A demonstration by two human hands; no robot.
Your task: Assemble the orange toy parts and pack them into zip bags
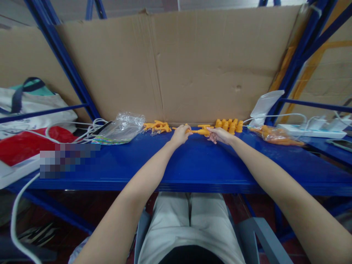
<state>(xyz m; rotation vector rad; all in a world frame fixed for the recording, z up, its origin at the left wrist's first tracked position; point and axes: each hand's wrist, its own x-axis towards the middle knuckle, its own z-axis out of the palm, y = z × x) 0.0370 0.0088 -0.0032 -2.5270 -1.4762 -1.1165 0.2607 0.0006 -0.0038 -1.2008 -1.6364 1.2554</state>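
Both my arms reach to the back of the blue shelf (192,161). My left hand (180,135) is closed around one end of a small orange plastic part (198,131), and my right hand (220,135) pinches its other end. The part lies just above the shelf between my hands. To the left lies a small heap of orange pieces (157,127) with a thin chain. To the right stands a cluster of orange cone-shaped pieces (229,125).
A crumpled clear plastic bag (122,127) and white cables (90,129) lie at left, beside a red and white bag (24,146). A bag of orange parts (275,135), a white pouch (265,103) and a power strip (310,131) sit at right. Cardboard (176,66) backs the shelf.
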